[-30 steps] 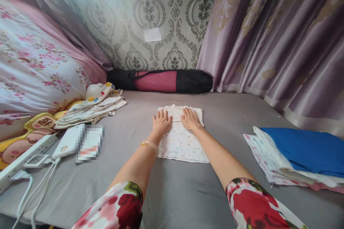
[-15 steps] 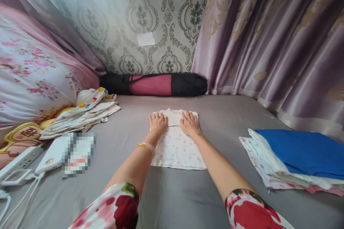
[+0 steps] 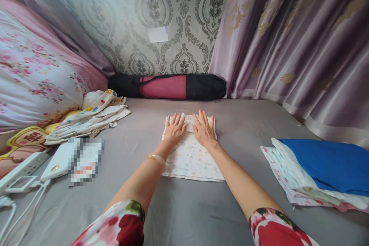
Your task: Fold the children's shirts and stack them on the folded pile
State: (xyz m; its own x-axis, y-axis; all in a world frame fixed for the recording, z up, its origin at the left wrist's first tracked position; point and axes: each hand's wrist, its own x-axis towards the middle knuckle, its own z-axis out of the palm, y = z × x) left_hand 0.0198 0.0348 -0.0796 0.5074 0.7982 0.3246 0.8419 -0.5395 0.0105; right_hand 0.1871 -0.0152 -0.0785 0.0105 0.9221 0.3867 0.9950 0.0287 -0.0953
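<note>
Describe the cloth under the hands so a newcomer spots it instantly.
Find the gray sheet, then the long bag across its far end. Nearer, centered, lies a white printed cloth. Unlike the blue-topped stack at right, it has the left hand and right hand spread on it.

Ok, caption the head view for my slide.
Left hand and right hand spread flat on a printed white cloth, grey sheet beneath.
</note>
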